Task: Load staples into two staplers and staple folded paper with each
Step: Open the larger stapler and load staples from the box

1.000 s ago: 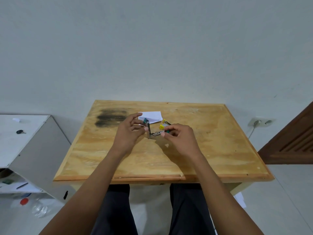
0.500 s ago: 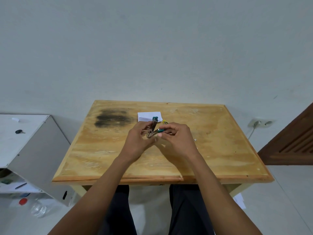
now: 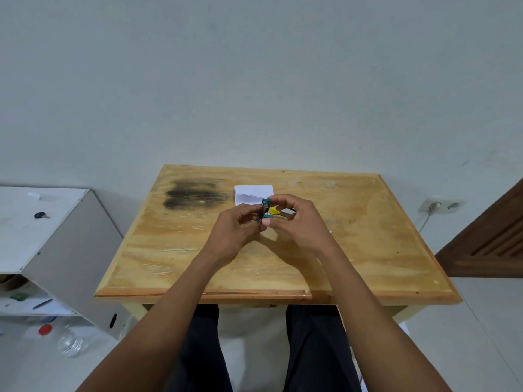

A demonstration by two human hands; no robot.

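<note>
Over the middle of the surface [image 3: 169, 250], the left hand [image 3: 232, 230] and right hand [image 3: 300, 222] meet, the fingers of both pinching a small green stapler [image 3: 265, 209]. Just beyond, at 1 o'clock, a yellow stapler [image 3: 275, 212] lies partly hidden by the right hand. The folded paper [image 3: 253, 193] lies farther back at 12 o'clock.

Wooden table [image 3: 368, 250], dark stain [image 3: 195, 195] far left, folded white paper [image 3: 253, 193] near far edge, yellow stapler [image 3: 275, 212] beside it

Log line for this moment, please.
teal stapler: held above table | left hand: grips it | right hand: pinches it | yellow stapler: on table | folded paper: on table behind hands
</note>
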